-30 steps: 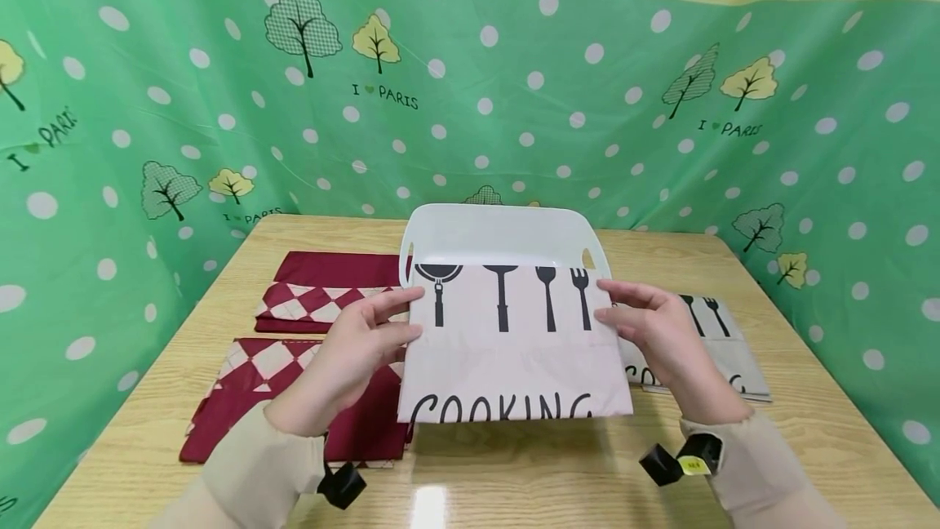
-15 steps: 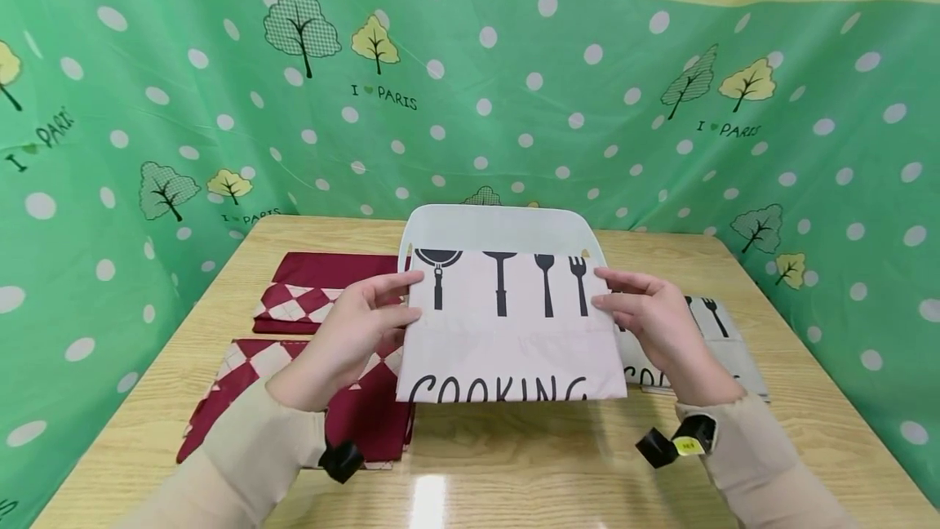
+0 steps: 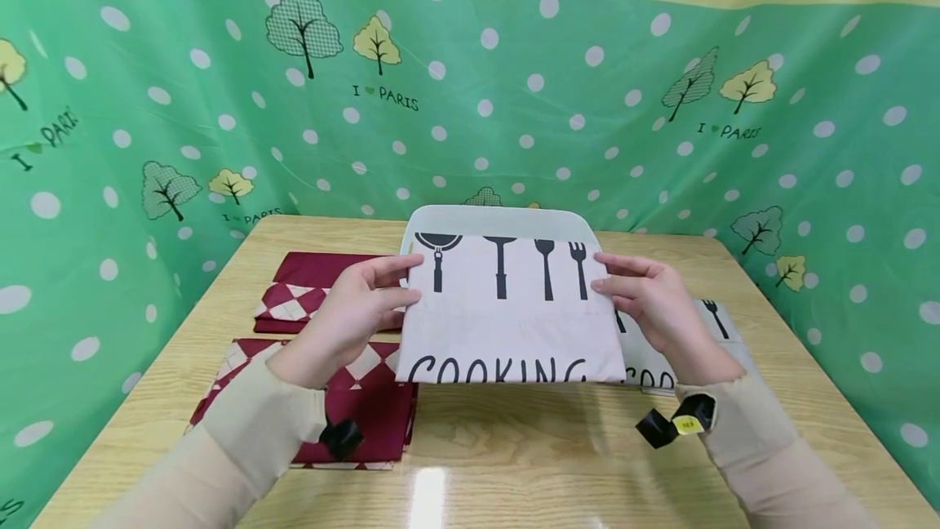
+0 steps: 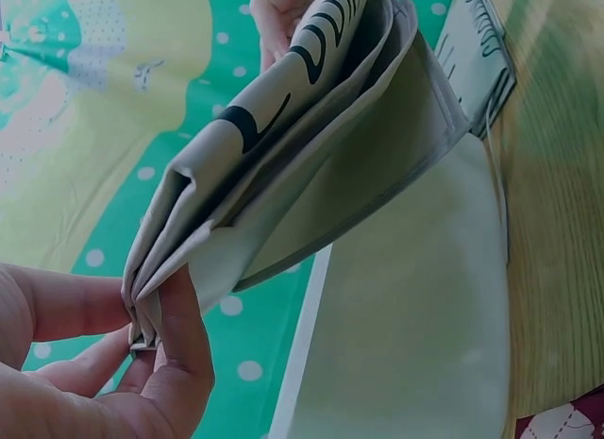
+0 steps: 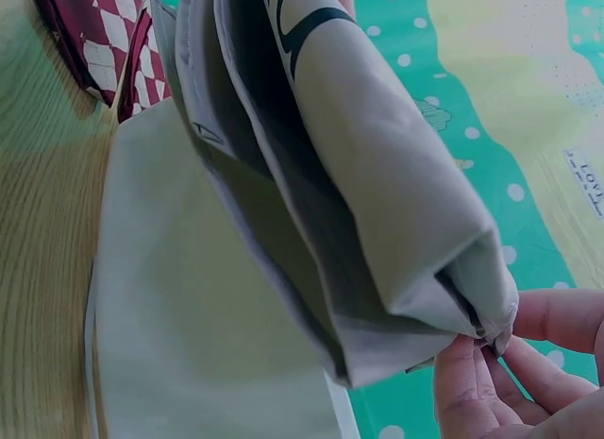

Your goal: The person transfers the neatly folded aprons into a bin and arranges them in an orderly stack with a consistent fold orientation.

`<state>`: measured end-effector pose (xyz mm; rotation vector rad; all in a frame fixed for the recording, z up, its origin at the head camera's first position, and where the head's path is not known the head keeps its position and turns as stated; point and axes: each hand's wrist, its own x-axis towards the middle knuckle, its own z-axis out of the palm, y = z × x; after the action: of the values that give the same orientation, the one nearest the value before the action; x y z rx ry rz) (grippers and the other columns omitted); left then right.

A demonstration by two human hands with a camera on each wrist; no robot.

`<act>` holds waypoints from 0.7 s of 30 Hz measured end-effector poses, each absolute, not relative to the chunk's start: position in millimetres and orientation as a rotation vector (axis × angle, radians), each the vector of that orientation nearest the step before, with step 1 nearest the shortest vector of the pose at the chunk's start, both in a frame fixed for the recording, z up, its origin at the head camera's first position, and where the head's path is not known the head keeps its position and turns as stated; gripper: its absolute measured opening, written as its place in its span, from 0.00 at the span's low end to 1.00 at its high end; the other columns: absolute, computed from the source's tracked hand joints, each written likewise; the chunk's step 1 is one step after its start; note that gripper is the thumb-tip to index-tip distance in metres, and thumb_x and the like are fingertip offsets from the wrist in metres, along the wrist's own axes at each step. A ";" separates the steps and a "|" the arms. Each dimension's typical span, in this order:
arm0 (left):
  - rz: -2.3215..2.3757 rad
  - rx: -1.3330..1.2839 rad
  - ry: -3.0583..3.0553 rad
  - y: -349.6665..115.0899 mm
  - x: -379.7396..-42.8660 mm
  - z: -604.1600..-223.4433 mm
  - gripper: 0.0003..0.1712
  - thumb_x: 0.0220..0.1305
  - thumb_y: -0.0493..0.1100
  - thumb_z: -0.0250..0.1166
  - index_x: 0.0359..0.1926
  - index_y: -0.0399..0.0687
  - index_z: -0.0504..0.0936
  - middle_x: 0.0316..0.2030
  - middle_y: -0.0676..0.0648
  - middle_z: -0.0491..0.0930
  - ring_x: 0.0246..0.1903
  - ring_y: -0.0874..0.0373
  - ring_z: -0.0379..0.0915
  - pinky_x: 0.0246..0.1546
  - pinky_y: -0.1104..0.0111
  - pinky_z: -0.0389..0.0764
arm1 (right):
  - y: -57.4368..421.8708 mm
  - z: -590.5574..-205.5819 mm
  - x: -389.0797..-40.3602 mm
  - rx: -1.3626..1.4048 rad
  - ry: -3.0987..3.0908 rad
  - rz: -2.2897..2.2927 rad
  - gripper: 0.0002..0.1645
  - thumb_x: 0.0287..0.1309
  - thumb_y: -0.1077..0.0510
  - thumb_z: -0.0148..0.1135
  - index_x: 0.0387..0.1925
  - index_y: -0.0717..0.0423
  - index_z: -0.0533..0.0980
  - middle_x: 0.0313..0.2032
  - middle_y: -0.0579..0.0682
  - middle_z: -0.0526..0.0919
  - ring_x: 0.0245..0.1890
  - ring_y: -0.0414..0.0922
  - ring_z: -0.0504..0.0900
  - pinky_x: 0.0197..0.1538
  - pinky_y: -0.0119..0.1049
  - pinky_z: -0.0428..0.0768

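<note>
Between my two hands hangs a folded white cloth [image 3: 510,333] printed with dark kitchen utensils and the word COOKING. My left hand [image 3: 352,313] pinches its left edge between thumb and fingers, and my right hand [image 3: 654,308] pinches the right edge. Several layers of the cloth [image 4: 283,146] show from the left wrist, hanging apart at the lower side. Behind and below it stands a white plastic bin [image 3: 507,220], its front hidden in the head view. From the right wrist, the bin's pale wall [image 5: 208,297] lies below the cloth.
Two folded dark red cloths with a diamond pattern, a far one [image 3: 316,269] and a near one [image 3: 367,411], lie left on the wooden table [image 3: 507,455]. Another folded white printed cloth [image 3: 649,362] lies at the right, partly behind my right hand. A green dotted curtain [image 3: 470,104] surrounds the table.
Both hands have moved up and forward in the head view with the white cloth, which now covers more of the bin. The cloths on the table have not moved.
</note>
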<state>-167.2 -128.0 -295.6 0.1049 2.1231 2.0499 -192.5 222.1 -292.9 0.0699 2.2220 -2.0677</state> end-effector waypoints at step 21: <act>2.048 0.036 2.101 -128.9 -190.5 -284.0 0.32 0.69 0.30 0.57 0.72 0.45 0.65 0.68 0.41 0.68 0.52 0.55 0.75 0.38 0.77 0.81 | 216.4 -274.5 -209.9 0.098 2.171 -2.076 0.36 0.59 0.66 0.66 0.69 0.63 0.66 0.54 0.44 0.74 0.44 0.34 0.82 0.46 0.26 0.83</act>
<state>-190.5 -128.9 -284.0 0.0360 2.1007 2.0476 -209.9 216.4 -274.5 0.0979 2.1705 -2.0758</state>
